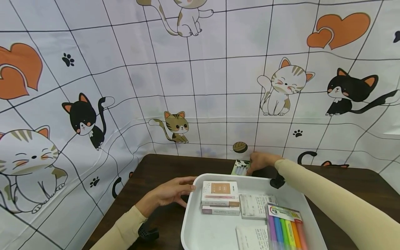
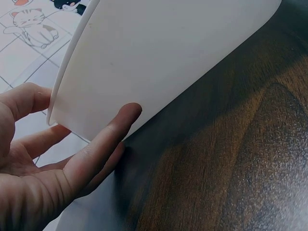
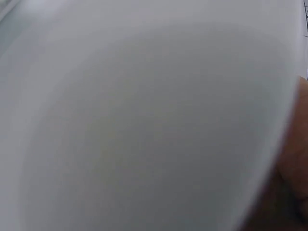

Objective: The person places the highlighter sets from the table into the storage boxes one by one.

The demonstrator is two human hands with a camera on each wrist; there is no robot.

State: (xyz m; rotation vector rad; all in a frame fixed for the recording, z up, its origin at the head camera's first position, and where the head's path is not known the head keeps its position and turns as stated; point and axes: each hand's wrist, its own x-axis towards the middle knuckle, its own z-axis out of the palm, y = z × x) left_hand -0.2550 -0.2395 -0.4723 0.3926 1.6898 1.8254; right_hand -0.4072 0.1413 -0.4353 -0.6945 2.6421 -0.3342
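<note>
My left hand (image 1: pixel 176 190) is at the far left corner of a white plastic tray (image 1: pixel 189 222). In the left wrist view its fairly straight fingers touch the tray's rim and outer wall (image 2: pixel 159 53). Beyond the tray's far rim, my right hand (image 1: pixel 260 161) pinches the right edge of a small flat pack (image 1: pixel 240 168) with a black-blotched top and several pale bluish sticks showing. The tray hides the pack's lower end. In the right wrist view the tray wall (image 3: pixel 144 120) fills most of the frame, with a strip of the right hand (image 3: pixel 294 144) at the edge.
Inside the tray are two stacked boxes (image 1: pixel 220 193), white packets (image 1: pixel 254 206) with printed labels, and a clear pack of coloured markers (image 1: pixel 285 227). Dark wood table (image 1: pixel 175 166) surrounds the tray. A cat-print sheet (image 1: pixel 209 104) hangs right behind the table.
</note>
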